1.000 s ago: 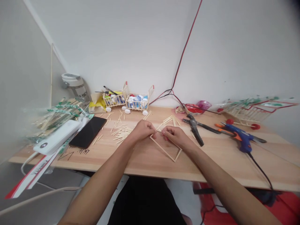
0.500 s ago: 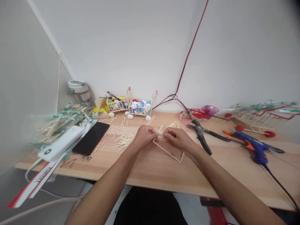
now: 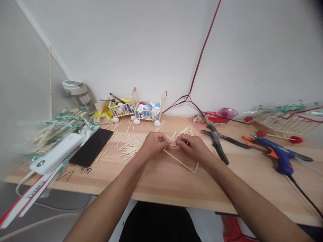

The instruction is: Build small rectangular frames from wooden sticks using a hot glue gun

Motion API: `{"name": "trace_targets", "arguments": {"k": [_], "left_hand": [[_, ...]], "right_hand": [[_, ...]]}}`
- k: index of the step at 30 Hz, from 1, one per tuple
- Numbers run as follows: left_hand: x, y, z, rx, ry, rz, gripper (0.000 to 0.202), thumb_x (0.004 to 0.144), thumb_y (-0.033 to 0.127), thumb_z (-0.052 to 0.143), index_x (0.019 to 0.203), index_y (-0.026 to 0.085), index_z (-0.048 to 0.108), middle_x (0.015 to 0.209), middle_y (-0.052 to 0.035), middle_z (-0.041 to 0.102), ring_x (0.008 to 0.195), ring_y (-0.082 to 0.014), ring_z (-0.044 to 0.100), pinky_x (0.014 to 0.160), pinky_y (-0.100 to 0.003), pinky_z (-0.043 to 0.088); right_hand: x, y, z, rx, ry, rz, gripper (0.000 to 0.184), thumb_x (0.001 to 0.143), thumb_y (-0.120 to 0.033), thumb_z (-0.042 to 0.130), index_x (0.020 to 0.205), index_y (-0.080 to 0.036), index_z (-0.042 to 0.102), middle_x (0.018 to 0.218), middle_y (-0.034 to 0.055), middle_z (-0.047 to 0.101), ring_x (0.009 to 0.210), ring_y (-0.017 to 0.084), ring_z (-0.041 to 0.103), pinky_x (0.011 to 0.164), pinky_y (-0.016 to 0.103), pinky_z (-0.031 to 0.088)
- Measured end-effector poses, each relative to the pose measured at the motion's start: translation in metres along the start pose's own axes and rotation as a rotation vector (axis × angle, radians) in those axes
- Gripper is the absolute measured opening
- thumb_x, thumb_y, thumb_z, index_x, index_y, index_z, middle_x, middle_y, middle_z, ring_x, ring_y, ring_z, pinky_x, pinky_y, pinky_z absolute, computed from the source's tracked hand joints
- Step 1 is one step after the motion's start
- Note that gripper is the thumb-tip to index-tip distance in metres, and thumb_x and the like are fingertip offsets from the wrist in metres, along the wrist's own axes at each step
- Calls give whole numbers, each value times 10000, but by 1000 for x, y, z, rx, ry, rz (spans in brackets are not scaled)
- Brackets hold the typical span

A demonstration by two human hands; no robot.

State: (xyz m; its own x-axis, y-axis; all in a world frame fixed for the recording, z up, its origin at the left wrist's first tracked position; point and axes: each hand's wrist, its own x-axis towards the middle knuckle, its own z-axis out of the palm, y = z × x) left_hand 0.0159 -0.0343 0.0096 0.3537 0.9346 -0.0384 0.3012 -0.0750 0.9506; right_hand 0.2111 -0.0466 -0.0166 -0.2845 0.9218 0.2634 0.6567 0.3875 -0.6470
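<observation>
In front of me, my left hand is pinched closed at the near corner of a thin wooden stick frame. The frame rests on the table, with its long stick slanting down to the right to a short one. Facing it, my right hand is closed too, its thumb and fingertips together by a short cross stick. What those fingertips hold is too small to make out. Loose short sticks lie left of my left hand, and more sticks lie behind my right hand.
Two small stick carts with bottle caps stand against the wall. To the right lie pliers, a blue glue gun and a larger wrapped cart. A phone, white power strip and bagged sticks are left.
The view has shifted slightly, so the table's outer things sit further out. Both hands stay at the stick frame with little change in their grip.
</observation>
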Motion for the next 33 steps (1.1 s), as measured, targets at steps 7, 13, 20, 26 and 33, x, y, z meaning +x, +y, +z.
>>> {"name": "trace_targets", "arguments": {"k": [7, 13, 20, 26, 33], "left_hand": [[2, -5, 0, -8, 41, -3, 145, 725, 258, 623, 672, 123, 631, 621, -41, 698, 520, -95, 530, 522, -193, 357], [1, -6, 0, 21, 27, -4, 157, 740, 265, 620, 691, 117, 643, 638, -45, 703, 496, -79, 479, 496, -189, 321], [0, -3, 2, 0, 28, -30, 155, 754, 255, 610, 683, 120, 636, 621, -29, 692, 465, -67, 453, 477, -186, 298], [0, -4, 2, 20, 30, -21, 152, 755, 255, 613, 684, 123, 640, 612, -24, 685, 472, -70, 462, 471, -186, 293], [1, -6, 1, 26, 23, -2, 152, 747, 259, 613, 684, 124, 643, 623, -31, 696, 502, -85, 502, 499, -190, 330]], "right_hand": [[0, -3, -1, 35, 24, 18, 202, 842, -250, 479, 651, -198, 520, 580, -29, 535, 553, 111, 440, 550, 236, 311], [0, 0, -1, 52, 29, 8, 207, 844, -251, 481, 651, -198, 534, 573, -35, 531, 541, 106, 428, 540, 236, 298], [1, 2, 1, 43, 22, 7, 210, 842, -256, 477, 649, -199, 537, 566, -28, 537, 529, 105, 430, 536, 233, 305], [1, 3, 1, 44, 23, 8, 211, 840, -267, 483, 645, -203, 531, 563, -28, 538, 531, 109, 437, 538, 236, 314], [0, 1, 1, 55, 19, 14, 234, 854, -280, 480, 636, -204, 520, 566, -30, 533, 548, 114, 448, 545, 240, 308]]}}
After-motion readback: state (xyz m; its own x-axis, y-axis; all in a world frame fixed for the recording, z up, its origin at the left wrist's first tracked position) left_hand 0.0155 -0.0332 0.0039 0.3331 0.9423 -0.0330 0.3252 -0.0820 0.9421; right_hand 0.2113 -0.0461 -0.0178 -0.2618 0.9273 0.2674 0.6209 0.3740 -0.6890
